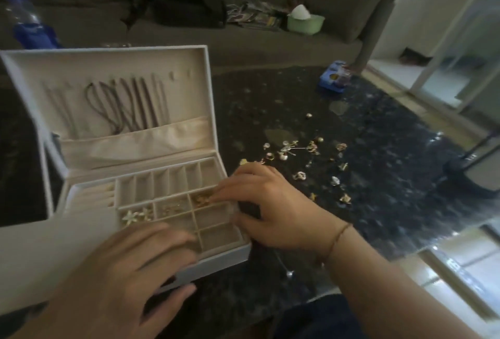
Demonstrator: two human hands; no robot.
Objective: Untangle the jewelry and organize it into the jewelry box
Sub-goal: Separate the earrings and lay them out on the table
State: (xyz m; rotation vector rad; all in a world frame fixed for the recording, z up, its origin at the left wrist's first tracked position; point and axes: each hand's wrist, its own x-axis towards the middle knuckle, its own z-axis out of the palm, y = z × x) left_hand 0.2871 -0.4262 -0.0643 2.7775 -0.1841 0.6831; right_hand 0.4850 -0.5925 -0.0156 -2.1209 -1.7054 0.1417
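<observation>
An open white jewelry box (pixel 224 253) stands on the dark table, its lid (pixel 108 95) upright with several necklaces hanging inside. Flower earrings (pixel 136 215) and gold pieces (pixel 201 199) lie in its small compartments. My right hand (pixel 265 203) reaches over the box's right edge, fingertips at the compartment with gold pieces; whether it pinches one is unclear. My left hand (pixel 121 279) hovers over the box's front left, fingers spread and relaxed, holding nothing. Several loose earrings (pixel 297 154) lie scattered on the table to the right of the box.
A blue small box (pixel 334 77) sits at the table's far side. Behind it is a grey sofa with a black bag (pixel 189 0), magazines and a green bowl (pixel 305 23). A plastic bottle (pixel 24 16) stands at far left. The table edge (pixel 405 253) runs at right.
</observation>
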